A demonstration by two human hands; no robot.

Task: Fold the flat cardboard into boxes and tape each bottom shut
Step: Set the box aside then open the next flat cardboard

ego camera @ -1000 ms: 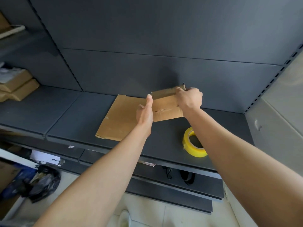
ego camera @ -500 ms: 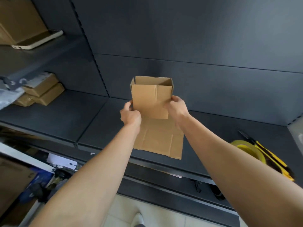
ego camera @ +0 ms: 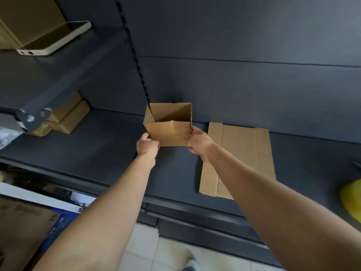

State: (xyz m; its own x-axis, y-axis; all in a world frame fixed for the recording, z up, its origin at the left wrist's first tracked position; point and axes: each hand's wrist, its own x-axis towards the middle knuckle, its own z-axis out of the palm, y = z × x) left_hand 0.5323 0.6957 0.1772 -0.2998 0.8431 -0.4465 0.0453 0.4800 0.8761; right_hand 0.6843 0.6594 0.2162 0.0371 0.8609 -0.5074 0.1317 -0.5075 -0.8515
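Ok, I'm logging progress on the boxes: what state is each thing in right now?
Box: opened up, top open, held above the shelf.
Flat cardboard: unfolded, lying on the shelf.
Left hand: gripping the box's lower left corner.
Right hand: gripping the box's right edge.
Tape: blurred at the frame edge.

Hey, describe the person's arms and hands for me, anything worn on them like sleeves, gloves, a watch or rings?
Both arms are bare up to the frame edge: no sleeves show. The left hand and right hand wear no gloves. No watch, bracelet or ring is visible; the fingertips are partly hidden.
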